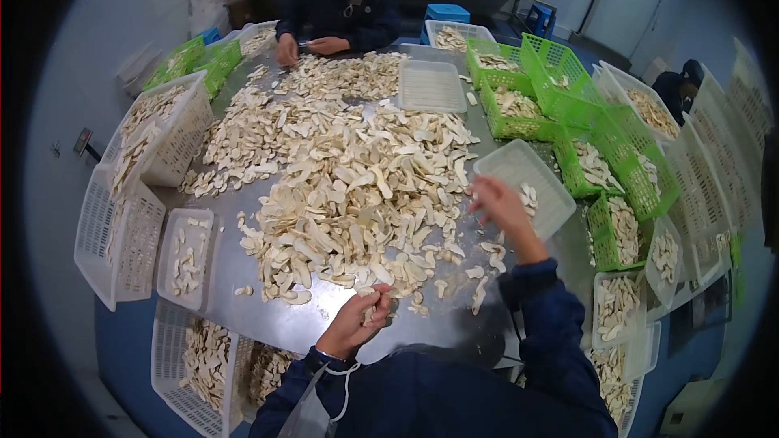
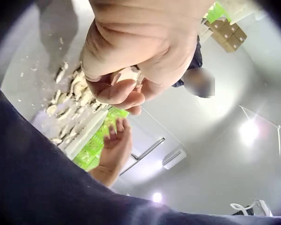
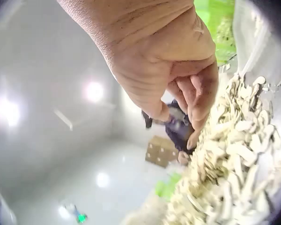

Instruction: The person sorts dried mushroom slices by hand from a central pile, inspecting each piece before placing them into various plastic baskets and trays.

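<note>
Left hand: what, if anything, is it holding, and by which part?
The left hand holds at least one pale slice in its curled fingers; which part is gripped is hidden.

**Dim overhead, hazy at the wrists**

Dark, curved edges ring the muted head view, where glare whitens part of the counter (image 1: 418, 328) and the right hand (image 1: 505, 209) looks slightly blurred. Lamps (image 2: 249, 132) flare white in both wrist views, washing out soft backgrounds
</note>
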`<control>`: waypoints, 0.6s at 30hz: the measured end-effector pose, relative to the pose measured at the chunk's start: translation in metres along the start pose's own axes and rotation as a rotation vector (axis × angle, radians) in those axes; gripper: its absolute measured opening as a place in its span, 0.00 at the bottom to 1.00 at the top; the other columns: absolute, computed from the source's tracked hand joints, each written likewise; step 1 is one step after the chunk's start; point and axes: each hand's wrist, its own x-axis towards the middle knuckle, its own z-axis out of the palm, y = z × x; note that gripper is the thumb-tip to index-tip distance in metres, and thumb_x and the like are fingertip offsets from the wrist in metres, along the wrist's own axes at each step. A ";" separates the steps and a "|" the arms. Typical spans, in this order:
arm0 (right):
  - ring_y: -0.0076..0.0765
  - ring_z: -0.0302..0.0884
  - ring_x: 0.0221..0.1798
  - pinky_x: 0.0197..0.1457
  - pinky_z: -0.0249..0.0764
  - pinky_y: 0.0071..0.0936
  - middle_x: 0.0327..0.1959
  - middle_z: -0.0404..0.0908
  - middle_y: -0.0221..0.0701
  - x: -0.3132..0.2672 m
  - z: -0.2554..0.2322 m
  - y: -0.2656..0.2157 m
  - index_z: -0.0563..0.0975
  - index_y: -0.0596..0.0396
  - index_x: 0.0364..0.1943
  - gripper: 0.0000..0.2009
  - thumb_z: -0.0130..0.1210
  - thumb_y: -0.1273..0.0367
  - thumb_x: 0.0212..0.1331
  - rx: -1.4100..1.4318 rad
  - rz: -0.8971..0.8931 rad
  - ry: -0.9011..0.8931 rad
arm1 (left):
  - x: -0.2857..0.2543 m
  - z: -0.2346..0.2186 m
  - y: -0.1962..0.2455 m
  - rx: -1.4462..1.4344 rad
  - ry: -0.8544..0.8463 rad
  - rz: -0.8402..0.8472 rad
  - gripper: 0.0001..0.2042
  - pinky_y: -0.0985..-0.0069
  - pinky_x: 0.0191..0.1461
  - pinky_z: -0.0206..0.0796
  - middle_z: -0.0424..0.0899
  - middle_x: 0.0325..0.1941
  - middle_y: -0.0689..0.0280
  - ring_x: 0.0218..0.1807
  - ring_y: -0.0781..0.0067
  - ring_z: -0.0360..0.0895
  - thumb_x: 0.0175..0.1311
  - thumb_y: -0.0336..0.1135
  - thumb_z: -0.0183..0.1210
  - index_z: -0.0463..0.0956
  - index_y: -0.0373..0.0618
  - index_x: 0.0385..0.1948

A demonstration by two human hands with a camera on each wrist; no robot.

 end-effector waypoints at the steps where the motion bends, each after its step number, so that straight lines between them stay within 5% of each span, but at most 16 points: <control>1: 0.38 0.83 0.33 0.34 0.77 0.33 0.40 0.85 0.38 -0.011 0.014 0.015 0.78 0.54 0.53 0.18 0.56 0.60 0.62 -0.290 -0.130 -0.113 | -0.003 0.002 0.003 -0.026 0.004 -0.013 0.12 0.84 0.24 0.55 0.74 0.33 0.67 0.25 0.80 0.63 0.73 0.32 0.45 0.70 0.43 0.53; 4: 0.52 0.81 0.35 0.39 0.76 0.45 0.30 0.83 0.43 -0.068 0.092 0.026 0.82 0.50 0.40 0.11 0.57 0.63 0.55 -0.824 -0.364 -0.529 | -0.002 0.017 0.020 -0.181 -0.170 -0.014 0.13 0.85 0.23 0.55 0.74 0.33 0.66 0.24 0.80 0.63 0.74 0.33 0.44 0.70 0.45 0.55; 6: 0.52 0.81 0.36 0.41 0.75 0.45 0.31 0.83 0.40 -0.094 0.141 0.049 0.81 0.50 0.36 0.10 0.58 0.63 0.53 -0.851 -0.368 -0.894 | 0.001 0.032 0.030 -0.160 -0.258 0.021 0.13 0.85 0.24 0.55 0.72 0.33 0.67 0.24 0.81 0.62 0.74 0.35 0.45 0.71 0.46 0.55; 8: 0.50 0.81 0.36 0.39 0.76 0.44 0.30 0.82 0.37 -0.121 0.181 0.071 0.80 0.51 0.37 0.10 0.59 0.66 0.50 -0.314 -0.812 -0.592 | 0.005 0.045 0.032 -0.133 -0.291 0.033 0.14 0.85 0.24 0.55 0.71 0.33 0.67 0.24 0.82 0.62 0.74 0.36 0.45 0.71 0.47 0.56; 11: 0.49 0.81 0.35 0.38 0.76 0.42 0.29 0.81 0.36 -0.130 0.209 0.068 0.78 0.53 0.34 0.08 0.60 0.67 0.51 -0.151 -0.948 -0.713 | 0.005 0.054 0.033 -0.117 -0.268 0.050 0.14 0.85 0.24 0.55 0.71 0.33 0.67 0.24 0.82 0.62 0.73 0.36 0.46 0.71 0.47 0.57; 14: 0.48 0.81 0.35 0.38 0.76 0.40 0.29 0.81 0.36 -0.127 0.190 0.051 0.77 0.52 0.32 0.06 0.59 0.67 0.54 -0.409 -0.859 -0.872 | -0.001 0.047 0.034 -0.102 -0.198 0.160 0.13 0.85 0.24 0.55 0.71 0.33 0.68 0.24 0.82 0.61 0.73 0.36 0.47 0.72 0.47 0.55; 17: 0.47 0.80 0.36 0.38 0.77 0.38 0.31 0.81 0.37 -0.123 0.164 0.025 0.80 0.50 0.37 0.05 0.59 0.69 0.57 -0.424 -0.640 -0.853 | -0.010 0.018 0.036 -0.110 -0.059 0.311 0.13 0.85 0.24 0.54 0.71 0.32 0.68 0.24 0.82 0.61 0.72 0.35 0.47 0.72 0.46 0.53; 18: 0.47 0.80 0.33 0.36 0.76 0.38 0.28 0.80 0.36 -0.118 0.157 0.021 0.79 0.50 0.34 0.05 0.58 0.65 0.57 -0.352 -0.610 -0.702 | -0.017 0.005 0.036 -0.181 -0.044 0.323 0.13 0.85 0.24 0.54 0.71 0.32 0.68 0.23 0.81 0.62 0.71 0.35 0.48 0.72 0.46 0.53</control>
